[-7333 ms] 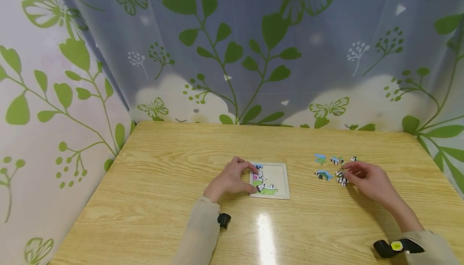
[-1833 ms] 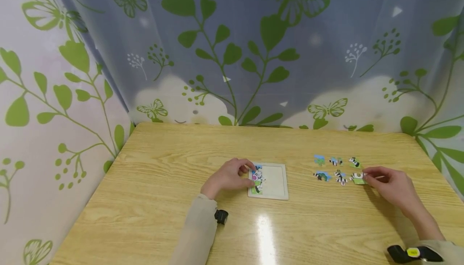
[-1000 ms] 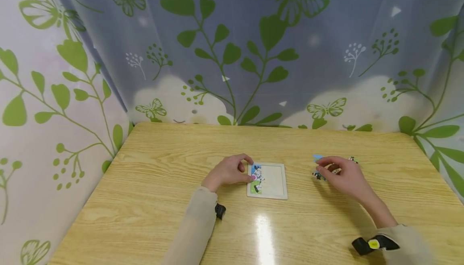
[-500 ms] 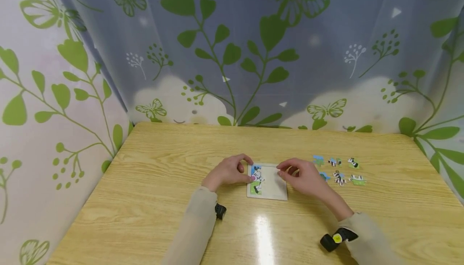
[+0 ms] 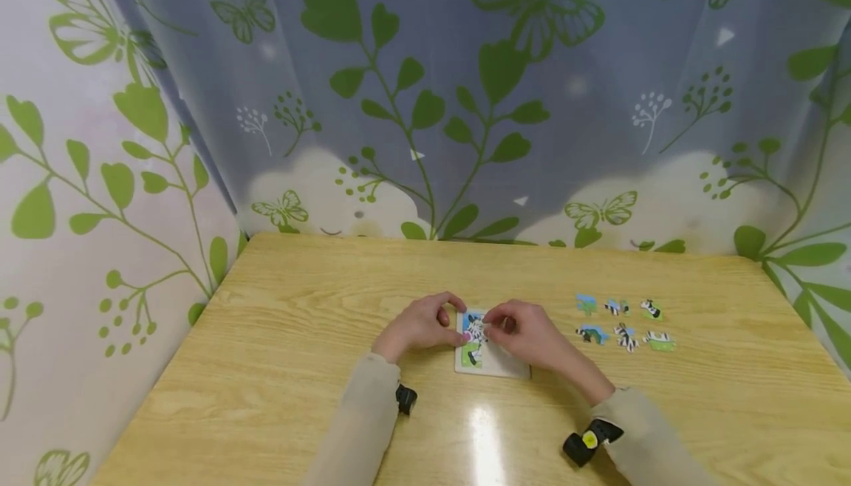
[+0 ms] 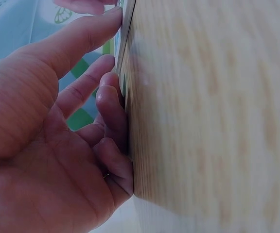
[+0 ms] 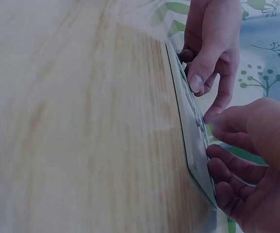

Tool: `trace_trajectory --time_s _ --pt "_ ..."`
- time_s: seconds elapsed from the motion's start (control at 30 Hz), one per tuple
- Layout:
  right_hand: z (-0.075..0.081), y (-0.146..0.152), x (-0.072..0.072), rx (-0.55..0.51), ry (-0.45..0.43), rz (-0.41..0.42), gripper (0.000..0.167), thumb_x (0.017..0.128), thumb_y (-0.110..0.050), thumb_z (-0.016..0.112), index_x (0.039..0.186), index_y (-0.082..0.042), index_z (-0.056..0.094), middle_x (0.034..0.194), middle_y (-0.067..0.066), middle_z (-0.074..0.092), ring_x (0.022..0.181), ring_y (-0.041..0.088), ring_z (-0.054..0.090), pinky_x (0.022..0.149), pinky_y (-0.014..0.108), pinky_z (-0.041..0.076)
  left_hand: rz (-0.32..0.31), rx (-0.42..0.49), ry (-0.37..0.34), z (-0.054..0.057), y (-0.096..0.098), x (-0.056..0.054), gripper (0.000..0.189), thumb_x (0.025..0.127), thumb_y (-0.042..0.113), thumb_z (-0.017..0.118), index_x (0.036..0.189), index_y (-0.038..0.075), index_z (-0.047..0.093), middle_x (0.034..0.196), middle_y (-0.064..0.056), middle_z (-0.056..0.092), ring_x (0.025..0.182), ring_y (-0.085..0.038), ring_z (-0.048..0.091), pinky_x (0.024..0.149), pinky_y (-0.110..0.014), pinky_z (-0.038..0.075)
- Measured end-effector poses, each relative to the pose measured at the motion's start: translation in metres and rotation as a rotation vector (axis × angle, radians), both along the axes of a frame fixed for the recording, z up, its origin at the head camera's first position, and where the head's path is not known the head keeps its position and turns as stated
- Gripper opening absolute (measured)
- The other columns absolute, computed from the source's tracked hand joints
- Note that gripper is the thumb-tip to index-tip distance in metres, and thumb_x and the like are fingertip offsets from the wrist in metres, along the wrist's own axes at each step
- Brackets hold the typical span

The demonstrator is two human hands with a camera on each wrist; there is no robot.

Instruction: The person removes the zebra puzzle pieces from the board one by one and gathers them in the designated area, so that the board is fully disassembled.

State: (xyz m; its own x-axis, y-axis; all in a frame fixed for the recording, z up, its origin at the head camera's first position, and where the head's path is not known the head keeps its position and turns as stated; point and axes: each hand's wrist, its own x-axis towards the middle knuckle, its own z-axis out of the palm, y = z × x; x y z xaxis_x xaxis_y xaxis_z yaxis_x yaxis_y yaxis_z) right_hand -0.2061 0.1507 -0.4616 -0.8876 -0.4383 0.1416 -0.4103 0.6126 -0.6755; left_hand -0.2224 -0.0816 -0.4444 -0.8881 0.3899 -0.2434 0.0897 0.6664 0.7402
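Observation:
A small square puzzle tray [image 5: 493, 369] lies on the table with zebra picture pieces [image 5: 473, 347] along its left side. My left hand [image 5: 423, 321] holds the tray's left edge, thumb on the near part and forefinger at the far corner. In the left wrist view, the left thumb [image 6: 89, 36] lies on the tray's face. My right hand [image 5: 528, 331] reaches over the tray, its thumb and forefinger at the right side of the zebra pieces; no loose piece shows between them. In the right wrist view, its other fingers [image 7: 232, 167] bend near the tray's edge.
Several loose puzzle pieces lie in two rows right of the tray, among them a striped piece [image 5: 626, 338] and a green-and-white piece [image 5: 659, 340]. The wooden table [image 5: 299, 323] meets a leaf-patterned curtain [image 5: 439, 168] behind.
My right hand has gone from the loose pieces leftward to the tray, no piece visible in it. Earlier it set pieces down in the right rows. My left hand stays at the tray.

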Motion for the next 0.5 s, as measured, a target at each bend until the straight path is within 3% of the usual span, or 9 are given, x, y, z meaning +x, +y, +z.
trace_trajectory --time_s 0.17,0.5 --pt "-0.001 -0.005 -0.003 0.064 0.011 0.001 0.012 0.09 -0.013 0.074 0.101 -0.007 0.077 0.092 0.004 0.064 0.07 0.009 0.048 0.062 0.023 0.041 -0.008 -0.003 0.008 -0.003 0.0 -0.002 0.043 0.086 0.027 0.084 0.123 0.02 0.063 0.088 0.0 0.052 0.079 -0.017 0.047 0.076 -0.035 0.038" --pt "-0.002 -0.011 -0.002 0.087 -0.011 -0.051 0.014 0.089 -0.016 0.077 0.101 -0.009 0.077 0.094 0.006 0.063 0.073 0.012 0.048 0.064 0.026 0.041 -0.01 -0.005 0.024 -0.002 0.0 0.001 0.041 0.086 0.025 0.083 0.123 0.02 0.063 0.087 0.0 0.051 0.077 -0.017 0.046 0.075 -0.035 0.037"
